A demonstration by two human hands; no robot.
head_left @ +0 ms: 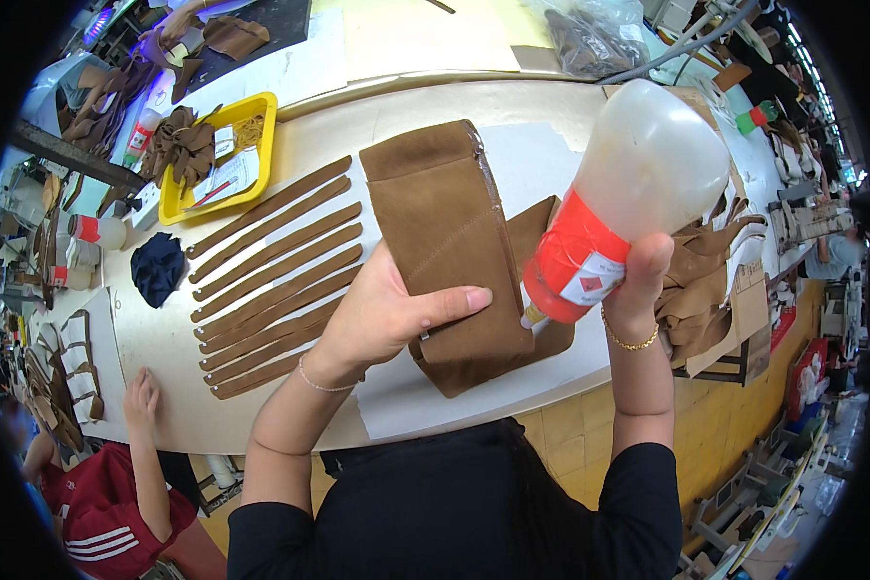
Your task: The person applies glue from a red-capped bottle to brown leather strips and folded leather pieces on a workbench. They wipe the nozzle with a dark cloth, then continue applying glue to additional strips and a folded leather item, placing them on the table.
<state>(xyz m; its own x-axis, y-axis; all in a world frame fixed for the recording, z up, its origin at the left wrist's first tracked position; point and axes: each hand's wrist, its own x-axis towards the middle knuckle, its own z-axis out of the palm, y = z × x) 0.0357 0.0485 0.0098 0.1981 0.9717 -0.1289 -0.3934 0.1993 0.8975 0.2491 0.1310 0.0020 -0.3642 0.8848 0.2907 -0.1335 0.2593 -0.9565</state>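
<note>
My left hand [396, 311] grips a folded brown leather panel [440, 217], thumb on top and fingers underneath. A glossy wet-looking line runs along the panel's upper right edge. In my right hand [643, 275] is a squeeze bottle [648, 164], tipped nozzle down, with a red band and a white label round its neck end. Its narrow tip touches or nearly touches the panel's lower right edge. Another brown leather piece [541, 333] lies under the panel on white paper [551, 145]. Left of the panel, several brown leather strips [280, 275] lie side by side.
A yellow tray [271, 145] with brown scraps stands at the back left, near a dark blue cloth [158, 269]. Brown leather pieces [701, 280] are piled at the right. A co-worker's hand [142, 396] rests on the table's left edge. A plastic bag [594, 39] lies at the back.
</note>
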